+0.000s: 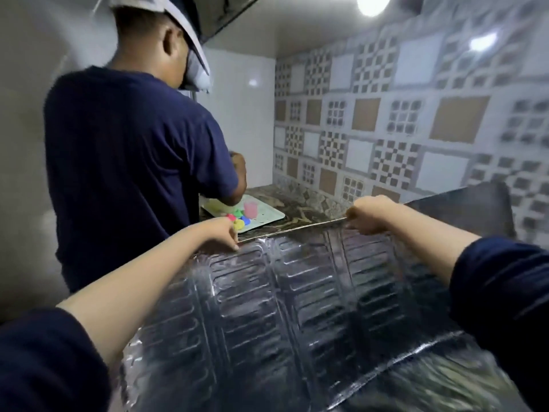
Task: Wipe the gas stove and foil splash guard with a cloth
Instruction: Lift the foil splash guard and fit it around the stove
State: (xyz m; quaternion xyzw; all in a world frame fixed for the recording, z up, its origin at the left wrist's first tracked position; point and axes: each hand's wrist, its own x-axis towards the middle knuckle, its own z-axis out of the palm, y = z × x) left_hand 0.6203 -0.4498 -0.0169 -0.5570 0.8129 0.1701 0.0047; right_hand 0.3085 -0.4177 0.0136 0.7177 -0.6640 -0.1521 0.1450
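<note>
Head camera, looking forward and down along two outstretched arms in dark blue sleeves. Both hands hold the top edge of the foil splash guard [297,292], a wide sheet of shiny embossed foil with ribbed panels that fills the lower middle of the view and tilts toward the wearer. The left hand [225,231] pinches the guard's upper left corner, fingertips curled over the rim. The right hand [368,214] grips the upper edge farther right, fingers closed around the rim. A second panel of the guard [469,209] folds back at the right, dark and standing against the wall. The guard's lower edge ends in a bright folded seam near the bottom right, with a blurred dark surface beyond it; the picture is too smeared there to say what it is.

Behind the guard runs a mottled brown stone counter [300,211]. On it lies a pale tray [267,218] holding a pink cup [252,210] and small coloured pieces [239,221] in red, green, blue and yellow.

On the left stands another person [127,162], back turned, in a dark blue t-shirt and white headgear, hands near the tray. The wall behind the counter is covered in patterned tiles [416,120], checked grey, white and tan. A ceiling lamp [372,3] glows at the top.
</note>
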